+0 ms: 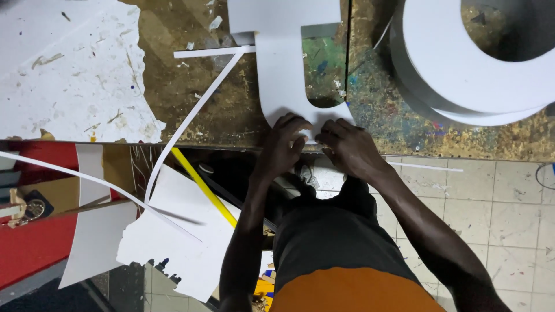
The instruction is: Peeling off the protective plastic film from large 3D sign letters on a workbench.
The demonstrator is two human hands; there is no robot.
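Here, both hands, left hand [284, 140] and right hand [347, 145], fingers curled, pressing the white letter cutout [283, 81].

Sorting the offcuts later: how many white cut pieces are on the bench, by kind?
Letter-shaped white panel under both hands: 1
Large white ring shapes: 1
Thin white strips: 2
Total: 4

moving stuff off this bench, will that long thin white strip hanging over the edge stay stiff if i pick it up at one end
Probably floppy: the white strip already bows in a curve off the bench edge. It looks narrow and thin, so likely very light and apt to sag or kink. Both hands are on the white cut-out sheet, not on it.
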